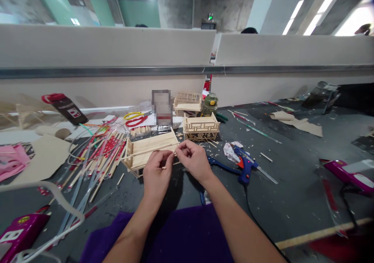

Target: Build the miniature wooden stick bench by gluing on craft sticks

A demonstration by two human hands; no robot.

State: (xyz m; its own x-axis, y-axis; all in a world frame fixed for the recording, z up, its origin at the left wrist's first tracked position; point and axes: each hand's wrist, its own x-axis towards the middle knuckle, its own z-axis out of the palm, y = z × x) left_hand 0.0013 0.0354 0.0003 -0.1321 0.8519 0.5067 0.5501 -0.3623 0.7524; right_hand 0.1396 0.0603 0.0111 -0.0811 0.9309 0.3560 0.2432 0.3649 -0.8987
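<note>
A small bench-like model (146, 148) built from thin wooden sticks stands on the dark table, its slatted top facing up. One longer stick (137, 154) lies across that top and runs toward my fingers. My left hand (157, 173) is at the model's near side, thumb and fingers pinched; a short stick end (164, 168) shows beneath them. My right hand (193, 157) is closed in a pinch at the model's right end, close to my left fingertips. What lies between the right fingertips is hidden.
Two more stick models, one nearer (201, 126) and one behind (187, 102), stand beyond my hands. A blue glue gun (247, 167) with its cord lies to the right. Red-tipped sticks (108, 150), scissors (136, 120) and a tilted bottle (68, 109) are on the left.
</note>
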